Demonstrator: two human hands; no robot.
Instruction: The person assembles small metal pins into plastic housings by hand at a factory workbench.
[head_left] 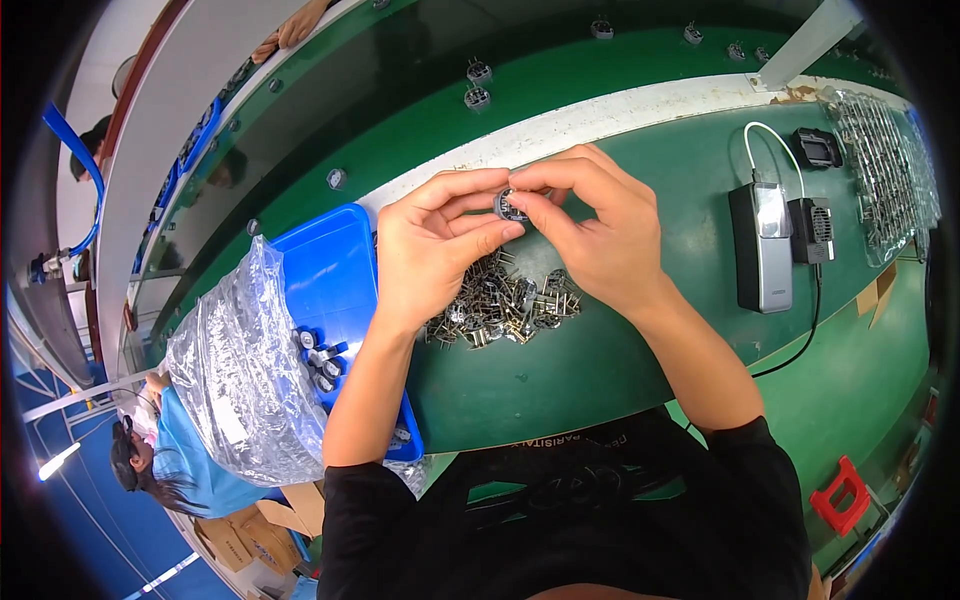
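Centrally, shows round grey connector housing between left hand and right hand, pinched in nearly closed fingertips.

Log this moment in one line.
left hand: holding gray part | right hand: on same part | green table: pile of metal-pronged pieces | left: blue tray, clear plastic bag

Near the metal-pin pile, the left hand and right hand hold a grey part, seemingly round; left of the pile sits a blue tray.
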